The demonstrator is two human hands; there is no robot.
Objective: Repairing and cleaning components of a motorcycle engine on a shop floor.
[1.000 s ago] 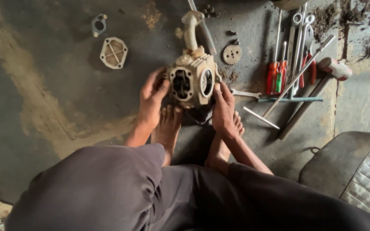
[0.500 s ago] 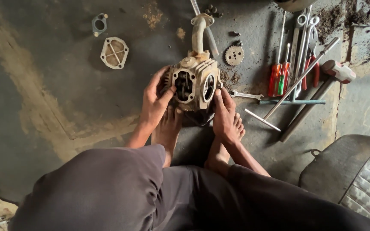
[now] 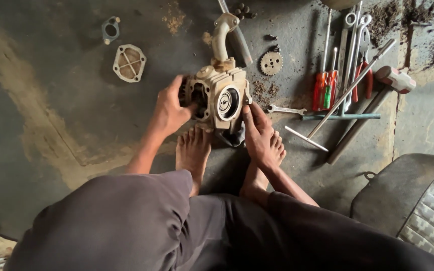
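One engine cylinder head (image 3: 221, 98), tan, grimy, finned, with one curved pipe rising from its top and one round port facing up. It stands on the floor (image 3: 51, 100) between both hands. Left hand (image 3: 169, 111): fingers curled around its left side. Right hand (image 3: 258, 133): fingers extended, thumb pressing its right edge. Beyond fingers: one gear (image 3: 271, 63), two cover plates, two red-handled screwdrivers (image 3: 325, 90).
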